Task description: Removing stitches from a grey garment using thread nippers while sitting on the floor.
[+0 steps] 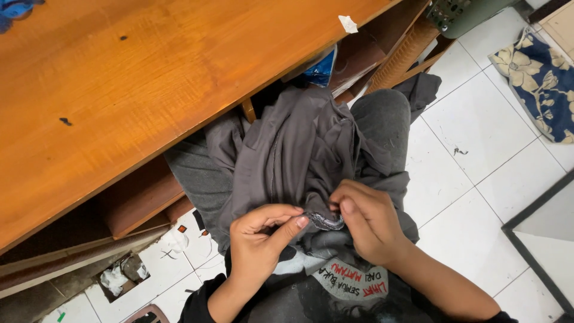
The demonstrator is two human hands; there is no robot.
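- I see both hands working at one small spot on a grey garment (299,149) that lies bunched over the person's lap, just below the front edge of the wooden desk (149,78).
- The left hand (260,242) is closed in a pinch, thumb and forefinger pressed on a dark curved seam edge (326,221) of the cloth.
- The right hand (368,221) is curled and pinching the same edge from the other side, so the two sets of fingertips nearly touch.
- My reading is that this is fine hand work on the seam, picking or stitching, somewhere in the middle of it (I cannot say which of the two).
- In my judgement the next move calls for a steady hold from the left hand, to keep the edge taut, while the right fingers work in small careful motions; a slip would let the fold spring loose.
- Hard to make out: whether a needle, thread or small tool sits between the fingertips; nothing that thin shows.
- Hidden: most of the garment's shape, since it is folded on itself and runs under the desk edge.
- Cut off: the forearms at the bottom of the view, and a floral cloth (541,78) on the white tiled floor (466,173) at the right edge.
- Under the desk a blue packet (320,69) is partly covered, so I cannot tell what it is.
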